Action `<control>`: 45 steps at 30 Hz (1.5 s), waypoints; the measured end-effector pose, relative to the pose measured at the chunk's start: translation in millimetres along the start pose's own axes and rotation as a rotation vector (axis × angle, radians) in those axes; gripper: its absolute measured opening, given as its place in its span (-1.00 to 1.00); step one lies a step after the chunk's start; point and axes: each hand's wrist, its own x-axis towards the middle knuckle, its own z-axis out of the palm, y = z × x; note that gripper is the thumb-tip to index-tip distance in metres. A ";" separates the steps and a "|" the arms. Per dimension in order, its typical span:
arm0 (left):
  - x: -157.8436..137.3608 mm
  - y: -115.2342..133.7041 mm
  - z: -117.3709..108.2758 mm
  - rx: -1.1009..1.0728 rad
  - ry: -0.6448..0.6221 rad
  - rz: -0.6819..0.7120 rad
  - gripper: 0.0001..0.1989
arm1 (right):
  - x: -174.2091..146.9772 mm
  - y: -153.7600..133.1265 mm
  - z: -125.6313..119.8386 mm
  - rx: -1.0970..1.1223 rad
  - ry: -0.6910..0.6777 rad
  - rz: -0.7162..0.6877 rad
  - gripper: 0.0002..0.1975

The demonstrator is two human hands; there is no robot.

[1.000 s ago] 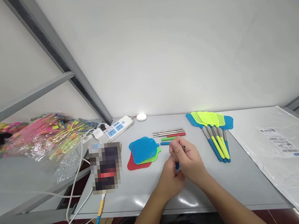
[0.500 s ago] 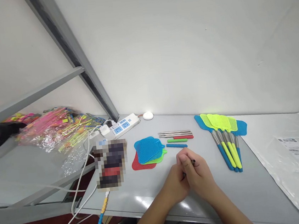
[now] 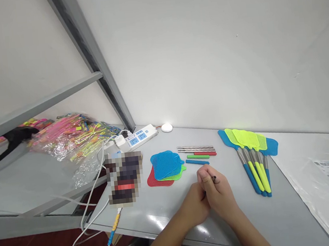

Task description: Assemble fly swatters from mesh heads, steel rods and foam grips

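Note:
My left hand (image 3: 194, 204) and my right hand (image 3: 219, 195) are closed and pressed together above the front of the table. A short dark end of a thin rod (image 3: 214, 178) pokes out of my right fist beside the thumb; the rest is hidden. What my left fingers hold cannot be seen. Beyond my hands lie a blue grip (image 3: 197, 162), a green grip (image 3: 198, 156), a red grip (image 3: 205, 154) and several thin metal rods (image 3: 195, 148). To their left are stacked blue, green and red fly swatter heads (image 3: 164, 166).
Assembled fly swatters (image 3: 252, 160) lie fanned out on the right, near a white plastic bag (image 3: 314, 177). At left are a blurred-out phone (image 3: 126, 180) with its cable, a power strip (image 3: 141, 137), a round white device (image 3: 166, 127) and a metal frame (image 3: 99, 59).
The view has shifted slightly, so things on the table appear a little further right. My hands stay clasped, with the dark rod end still showing.

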 end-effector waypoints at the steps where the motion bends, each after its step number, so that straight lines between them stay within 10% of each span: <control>1: -0.3 -0.4 -0.4 -0.001 0.003 0.004 -0.73 | 0.1 -1.3 0.7 -0.006 -0.018 -0.004 -0.67; 14: 0.1 13.6 2.9 -0.030 0.071 0.066 -0.80 | -1.7 -25.8 -12.6 0.161 -0.058 0.064 -0.70; 21: -30.5 -2.4 -8.3 -0.226 0.425 -0.038 -0.69 | 20.6 -36.4 0.8 0.267 -0.321 -0.095 -0.57; 32: -96.0 -8.1 -62.2 -0.801 0.530 -0.126 -0.64 | 47.2 23.3 77.7 -0.965 -0.494 -0.288 -0.41; 45: -124.4 -21.6 -86.3 -0.756 0.432 -0.127 -0.16 | 38.3 31.4 81.8 -1.117 -0.348 -0.680 -0.71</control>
